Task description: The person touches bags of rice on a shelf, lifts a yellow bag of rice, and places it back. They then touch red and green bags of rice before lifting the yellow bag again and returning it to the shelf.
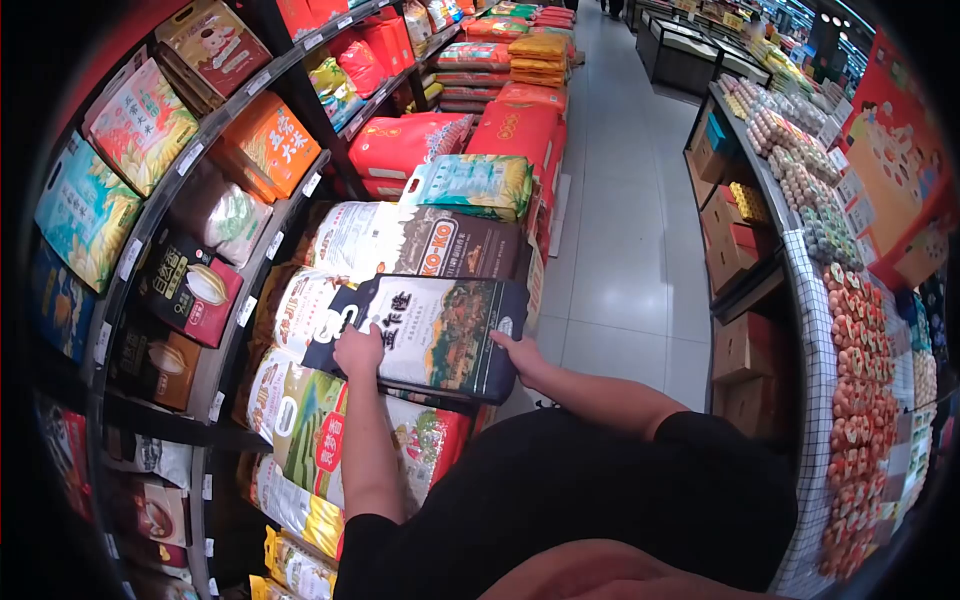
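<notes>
A dark navy rice bag (465,345) with a pale panel and a landscape picture lies flat on a stack of bags in front of me. My left hand (360,350) grips its left end, close to the white carry handle, thumb on top. At the opposite end, my right hand (515,358) is closed on the edge, its thumb on the upper face and the other fingers mostly hidden. Just beyond sits a brown KO-KO bag (470,247). A green-and-white rice bag (310,425) lies near my left forearm.
Shelves with price tags (190,155) and bagged rice line the left side. Red bags (510,130) are piled farther along. A tiled aisle (620,250) runs ahead on the right, bordered by a stand of packaged eggs (860,400) with cardboard boxes (745,345) beneath.
</notes>
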A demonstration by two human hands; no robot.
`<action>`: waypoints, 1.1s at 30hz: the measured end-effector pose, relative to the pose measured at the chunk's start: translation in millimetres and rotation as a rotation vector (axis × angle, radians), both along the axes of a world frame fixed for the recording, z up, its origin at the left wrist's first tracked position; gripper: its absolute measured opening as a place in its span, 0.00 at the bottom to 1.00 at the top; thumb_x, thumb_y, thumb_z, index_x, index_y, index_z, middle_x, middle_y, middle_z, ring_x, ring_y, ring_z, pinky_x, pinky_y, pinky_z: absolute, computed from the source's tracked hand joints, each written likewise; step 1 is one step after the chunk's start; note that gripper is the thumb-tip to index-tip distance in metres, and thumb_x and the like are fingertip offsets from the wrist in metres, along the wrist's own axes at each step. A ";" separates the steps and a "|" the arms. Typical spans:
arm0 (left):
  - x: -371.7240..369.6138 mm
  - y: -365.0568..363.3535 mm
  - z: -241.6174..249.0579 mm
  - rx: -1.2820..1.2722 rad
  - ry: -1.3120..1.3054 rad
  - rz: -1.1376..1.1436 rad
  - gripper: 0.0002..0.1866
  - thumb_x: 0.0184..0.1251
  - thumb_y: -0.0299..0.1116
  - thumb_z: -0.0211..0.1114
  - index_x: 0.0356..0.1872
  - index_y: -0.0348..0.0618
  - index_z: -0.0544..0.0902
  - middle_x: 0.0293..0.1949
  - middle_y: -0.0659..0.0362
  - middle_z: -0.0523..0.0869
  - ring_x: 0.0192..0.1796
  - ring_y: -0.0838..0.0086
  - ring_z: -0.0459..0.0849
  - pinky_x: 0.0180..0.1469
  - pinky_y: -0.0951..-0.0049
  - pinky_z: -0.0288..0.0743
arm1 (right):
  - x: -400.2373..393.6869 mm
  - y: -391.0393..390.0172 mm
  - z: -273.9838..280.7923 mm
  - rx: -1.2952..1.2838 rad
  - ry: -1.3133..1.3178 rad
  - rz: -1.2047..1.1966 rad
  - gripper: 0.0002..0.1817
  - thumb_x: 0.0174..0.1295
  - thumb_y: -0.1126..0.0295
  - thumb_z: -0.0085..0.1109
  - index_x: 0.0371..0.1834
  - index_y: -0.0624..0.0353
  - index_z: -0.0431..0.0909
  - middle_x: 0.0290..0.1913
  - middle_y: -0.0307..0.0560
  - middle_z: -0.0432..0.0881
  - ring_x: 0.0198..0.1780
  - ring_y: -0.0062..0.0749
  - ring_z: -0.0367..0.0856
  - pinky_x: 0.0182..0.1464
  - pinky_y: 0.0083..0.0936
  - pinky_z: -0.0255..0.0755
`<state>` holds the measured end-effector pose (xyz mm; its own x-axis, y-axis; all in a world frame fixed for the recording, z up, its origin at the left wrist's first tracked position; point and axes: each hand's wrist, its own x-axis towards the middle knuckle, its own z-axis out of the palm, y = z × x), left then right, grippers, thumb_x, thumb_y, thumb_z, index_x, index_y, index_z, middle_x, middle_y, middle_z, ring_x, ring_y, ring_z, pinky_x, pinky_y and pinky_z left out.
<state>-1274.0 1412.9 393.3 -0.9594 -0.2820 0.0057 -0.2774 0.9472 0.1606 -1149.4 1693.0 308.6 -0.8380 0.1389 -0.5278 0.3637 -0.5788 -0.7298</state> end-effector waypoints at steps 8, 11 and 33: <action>1.4 1.0 -0.6 0.011 0.039 0.006 0.32 0.66 0.55 0.59 0.55 0.33 0.80 0.52 0.43 0.86 0.58 0.51 0.83 0.62 0.52 0.72 | 3.0 0.7 5.2 -0.015 0.019 0.008 0.23 0.65 0.64 0.68 0.58 0.66 0.75 0.47 0.49 0.86 0.44 0.36 0.87 0.49 0.35 0.83; 2.3 2.3 2.3 0.016 0.031 0.009 0.31 0.66 0.55 0.59 0.55 0.33 0.81 0.51 0.43 0.86 0.58 0.51 0.83 0.62 0.52 0.72 | 0.3 1.7 -4.5 -0.036 0.042 0.008 0.23 0.65 0.64 0.68 0.58 0.66 0.75 0.47 0.49 0.86 0.43 0.35 0.87 0.49 0.35 0.84; 0.9 5.7 9.3 -0.031 0.027 -0.033 0.31 0.67 0.55 0.58 0.57 0.36 0.79 0.53 0.46 0.84 0.60 0.54 0.79 0.63 0.53 0.68 | 2.6 3.1 -38.6 -0.075 0.088 0.024 0.25 0.68 0.60 0.63 0.61 0.65 0.71 0.49 0.49 0.84 0.47 0.35 0.85 0.53 0.34 0.79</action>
